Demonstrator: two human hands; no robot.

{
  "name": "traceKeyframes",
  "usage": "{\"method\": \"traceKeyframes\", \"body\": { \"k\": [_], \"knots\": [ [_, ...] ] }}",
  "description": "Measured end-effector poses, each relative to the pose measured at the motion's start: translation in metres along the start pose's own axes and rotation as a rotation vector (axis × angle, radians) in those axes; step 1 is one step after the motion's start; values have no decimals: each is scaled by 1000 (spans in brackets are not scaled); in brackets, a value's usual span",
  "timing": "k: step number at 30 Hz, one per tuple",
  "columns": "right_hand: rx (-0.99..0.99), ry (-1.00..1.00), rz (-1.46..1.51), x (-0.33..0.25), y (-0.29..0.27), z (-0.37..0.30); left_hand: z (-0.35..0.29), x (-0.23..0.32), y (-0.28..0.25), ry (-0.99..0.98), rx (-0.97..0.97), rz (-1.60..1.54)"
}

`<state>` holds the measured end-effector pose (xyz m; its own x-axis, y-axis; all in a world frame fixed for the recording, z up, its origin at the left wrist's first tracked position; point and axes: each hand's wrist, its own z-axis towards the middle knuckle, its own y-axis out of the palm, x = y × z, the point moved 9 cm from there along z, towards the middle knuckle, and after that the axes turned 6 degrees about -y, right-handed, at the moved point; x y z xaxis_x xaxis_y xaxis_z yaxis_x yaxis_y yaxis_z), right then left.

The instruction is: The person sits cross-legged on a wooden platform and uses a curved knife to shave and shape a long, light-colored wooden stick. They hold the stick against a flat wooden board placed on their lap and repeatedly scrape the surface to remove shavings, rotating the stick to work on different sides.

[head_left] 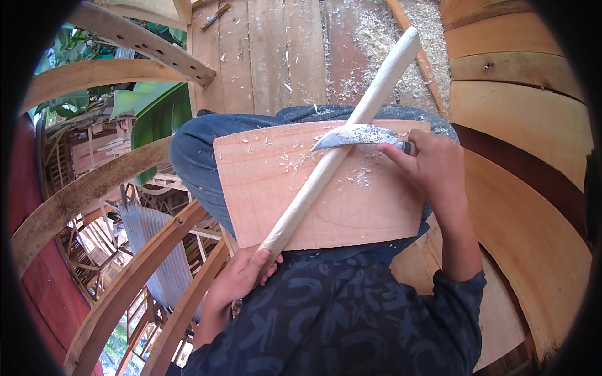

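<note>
A pale, peeled wooden stick (313,182) slants across a flat wooden board (376,213) that rests on my lap. My left hand (243,273) is closed round the stick's near end, by my belly. In my right hand (433,160) is a knife by its dark handle, thumb pressed along it. The curved, stained blade of the knife (354,136) points left and lies across the stick at about its middle. The far end of the stick sticks out past my knees. Small wood shavings (295,164) are scattered over the board.
Plank flooring (269,56) ahead carries many shavings (414,37), a thin wooden strip (419,59) and a small brush-like tool (216,16). Curved planks (520,113) wall the right side. Curved wooden ribs (135,269) stand at the left, with openings between them.
</note>
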<state>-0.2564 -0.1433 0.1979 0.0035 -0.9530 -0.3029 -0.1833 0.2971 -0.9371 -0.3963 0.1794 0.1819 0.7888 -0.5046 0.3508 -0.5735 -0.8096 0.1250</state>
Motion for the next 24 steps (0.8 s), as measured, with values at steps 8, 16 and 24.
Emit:
{"method": "traceKeyframes", "body": {
  "k": [8,16,24],
  "knots": [
    [-68,-141,107,-55,15,-36,0,10,-1,9,50,104],
    [80,263,117,35,-9,0,-3,11,-1,3,86,102],
    [-8,198,76,29,3,3,-4,10,0,31,83,77]
  ]
}}
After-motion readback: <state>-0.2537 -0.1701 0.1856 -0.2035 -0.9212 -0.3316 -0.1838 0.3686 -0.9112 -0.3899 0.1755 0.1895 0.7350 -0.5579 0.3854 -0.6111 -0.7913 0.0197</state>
